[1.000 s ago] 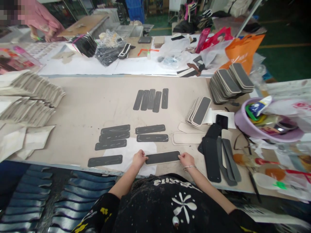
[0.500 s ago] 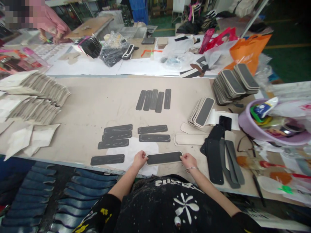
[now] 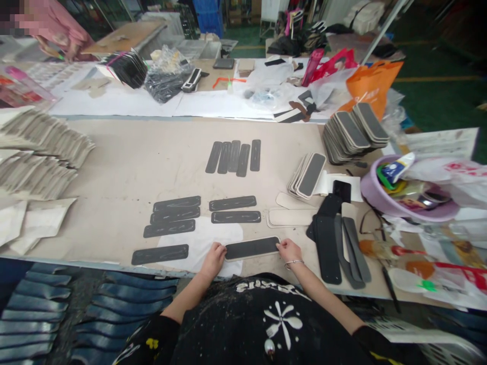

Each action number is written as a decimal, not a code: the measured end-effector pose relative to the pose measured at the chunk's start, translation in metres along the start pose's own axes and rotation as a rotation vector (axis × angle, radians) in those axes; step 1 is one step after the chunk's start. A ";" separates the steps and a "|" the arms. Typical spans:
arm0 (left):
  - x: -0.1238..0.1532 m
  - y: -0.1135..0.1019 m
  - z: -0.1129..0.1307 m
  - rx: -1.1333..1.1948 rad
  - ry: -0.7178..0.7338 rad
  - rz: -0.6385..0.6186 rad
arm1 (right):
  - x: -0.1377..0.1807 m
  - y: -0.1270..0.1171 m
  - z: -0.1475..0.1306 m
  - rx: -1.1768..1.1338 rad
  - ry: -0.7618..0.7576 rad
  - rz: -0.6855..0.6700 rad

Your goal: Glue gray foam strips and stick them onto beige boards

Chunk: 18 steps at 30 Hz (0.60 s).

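A long dark grey strip on a beige backing piece [image 3: 252,248] lies flat near the table's front edge. My left hand [image 3: 214,259] pinches its left end and my right hand [image 3: 288,250], with a bracelet on the wrist, pinches its right end. Under its left part lies a white sheet [image 3: 198,242]. Several loose dark strips [image 3: 173,215] lie to the left and just beyond, and two more [image 3: 233,210] sit straight ahead. A plain beige backing piece [image 3: 289,217] rests to the right of those.
Black and grey strips [image 3: 335,244] lie to my right, near a purple basin [image 3: 399,198] full of tools. Stacks of finished pieces [image 3: 352,134] stand at the back right, beige stacks [image 3: 38,152] at the left. Another person's hand [image 3: 70,48] works at the far left.
Both hands stay on the ends of the strip. The view has shifted slightly; nothing else on the table has moved.
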<state>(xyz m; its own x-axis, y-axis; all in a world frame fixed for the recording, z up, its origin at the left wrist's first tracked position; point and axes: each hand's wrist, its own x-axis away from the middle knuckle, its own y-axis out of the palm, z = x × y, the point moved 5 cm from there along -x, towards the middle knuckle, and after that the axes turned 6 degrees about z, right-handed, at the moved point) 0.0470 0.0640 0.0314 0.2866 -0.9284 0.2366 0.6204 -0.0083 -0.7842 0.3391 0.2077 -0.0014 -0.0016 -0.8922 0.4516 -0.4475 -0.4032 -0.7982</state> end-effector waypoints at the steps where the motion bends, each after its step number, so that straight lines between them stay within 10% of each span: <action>1: 0.006 0.001 0.001 0.010 0.044 -0.011 | 0.000 0.001 0.000 -0.002 -0.001 0.002; 7: 0.024 0.012 0.000 -0.002 0.261 -0.072 | -0.002 0.005 0.004 0.001 -0.012 0.002; 18: 0.022 0.017 -0.004 -0.034 0.189 -0.090 | -0.002 0.005 0.004 0.004 -0.017 -0.005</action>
<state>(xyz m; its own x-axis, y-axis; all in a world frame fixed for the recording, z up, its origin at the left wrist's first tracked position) 0.0608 0.0416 0.0211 0.0872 -0.9765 0.1970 0.6114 -0.1037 -0.7845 0.3404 0.2065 -0.0075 0.0153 -0.8936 0.4487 -0.4436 -0.4082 -0.7979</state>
